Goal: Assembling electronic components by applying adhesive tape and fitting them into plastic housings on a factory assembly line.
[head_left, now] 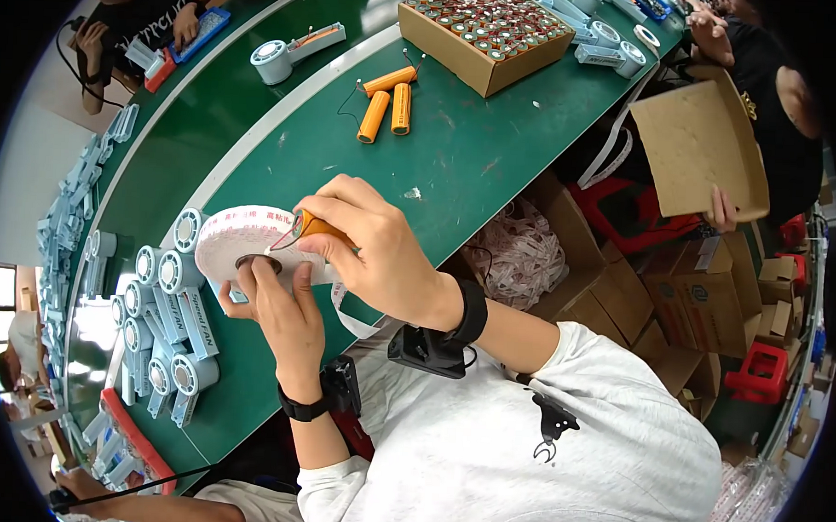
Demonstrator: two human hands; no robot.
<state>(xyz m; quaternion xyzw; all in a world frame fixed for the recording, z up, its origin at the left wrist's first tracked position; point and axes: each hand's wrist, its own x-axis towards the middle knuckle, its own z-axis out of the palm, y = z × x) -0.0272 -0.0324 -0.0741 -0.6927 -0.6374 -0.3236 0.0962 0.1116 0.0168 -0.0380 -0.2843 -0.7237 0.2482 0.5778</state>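
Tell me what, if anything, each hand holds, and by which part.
The right hand pinches an orange battery by its sides. The left hand is at the middle of the tape roll; whether it grips anything cannot be told.

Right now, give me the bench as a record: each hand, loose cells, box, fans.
Left hand: fingertips at the core of a white tape roll; exact grip unclear
Right hand: pinching a wired orange cell beside the roll
Loose cells: three, orange, on the green table
Box: cardboard, packed with cells
Fans: pale blue, clustered left of the hands
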